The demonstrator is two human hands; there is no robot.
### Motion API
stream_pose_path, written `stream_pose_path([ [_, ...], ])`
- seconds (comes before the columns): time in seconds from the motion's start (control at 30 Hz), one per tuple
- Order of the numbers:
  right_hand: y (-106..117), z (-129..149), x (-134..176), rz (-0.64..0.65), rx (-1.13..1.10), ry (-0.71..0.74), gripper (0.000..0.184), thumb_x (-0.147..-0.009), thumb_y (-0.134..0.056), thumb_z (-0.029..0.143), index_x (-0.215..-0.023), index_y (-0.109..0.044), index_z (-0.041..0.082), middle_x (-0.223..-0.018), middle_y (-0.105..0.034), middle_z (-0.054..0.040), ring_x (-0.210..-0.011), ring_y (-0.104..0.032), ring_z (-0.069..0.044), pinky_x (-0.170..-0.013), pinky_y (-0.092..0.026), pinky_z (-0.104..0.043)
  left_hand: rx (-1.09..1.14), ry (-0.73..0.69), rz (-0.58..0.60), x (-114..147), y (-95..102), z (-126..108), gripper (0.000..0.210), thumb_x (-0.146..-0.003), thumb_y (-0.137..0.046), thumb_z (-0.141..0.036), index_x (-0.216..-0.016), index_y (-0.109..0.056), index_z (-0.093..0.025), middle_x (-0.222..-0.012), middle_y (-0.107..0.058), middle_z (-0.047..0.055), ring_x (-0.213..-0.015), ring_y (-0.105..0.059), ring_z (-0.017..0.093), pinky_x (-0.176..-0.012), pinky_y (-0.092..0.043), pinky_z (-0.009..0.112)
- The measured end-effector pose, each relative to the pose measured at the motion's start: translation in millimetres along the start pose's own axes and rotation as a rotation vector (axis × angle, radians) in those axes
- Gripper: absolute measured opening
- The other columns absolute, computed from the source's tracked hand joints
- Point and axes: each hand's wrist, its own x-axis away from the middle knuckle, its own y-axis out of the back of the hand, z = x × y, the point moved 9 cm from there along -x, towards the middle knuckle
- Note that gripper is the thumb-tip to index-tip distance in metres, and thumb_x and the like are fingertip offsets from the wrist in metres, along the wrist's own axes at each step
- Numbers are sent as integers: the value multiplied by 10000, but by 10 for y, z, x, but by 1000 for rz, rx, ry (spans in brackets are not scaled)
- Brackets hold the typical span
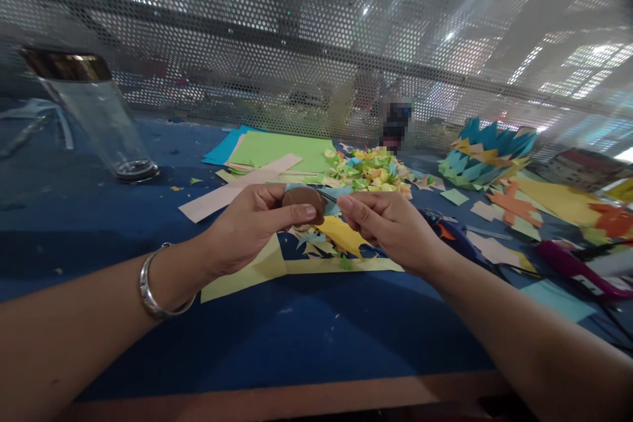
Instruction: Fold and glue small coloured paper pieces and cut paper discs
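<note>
My left hand (267, 224) pinches a brown round disc (302, 200) between thumb and fingers. A piece of light blue paper (336, 196) shows behind the disc and reaches towards my right hand (378, 219). My right hand is closed on a thin dark tool (326, 195), whose tip points at the disc's edge; its far end is hidden in the fingers. Below both hands lie cut paper scraps (316, 241), a yellow paper piece (349, 234) and a pale yellow sheet (247, 271) with a long strip.
Behind my hands are a pile of small folded paper pieces (378, 171) and a stack of green sheets (291, 150). A glass bottle (106, 119) stands at the left. To the right are a layered paper crown shape (487, 155) and a purple-and-white glue gun (586, 270) with cables.
</note>
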Motion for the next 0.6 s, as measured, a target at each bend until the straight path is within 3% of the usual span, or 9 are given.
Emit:
stream_pose_path([
  [0.4, -27, -93, -26, -24, -33, -26, 552, -948, -561, 643, -645, -460, 192, -550, -298, 78, -466, -226, -54, -428, -180, -232, 9, 55, 19, -14, 19, 77, 109, -797, -794, -223, -885, -789, -158, -863, -781, 44, -834, -699, 154, -821, -522, 282],
  [0.6, -17, -93, -34, -64, -61, -26, 563, -950, -525, 677, -662, -484, 195, -528, -311, 78, -463, -218, -61, -430, -177, -241, -74, 15, 140, -3, -102, 74, 80, -848, -748, -252, -854, -770, -175, -876, -752, 22, -839, -664, 127, -829, -503, 264],
])
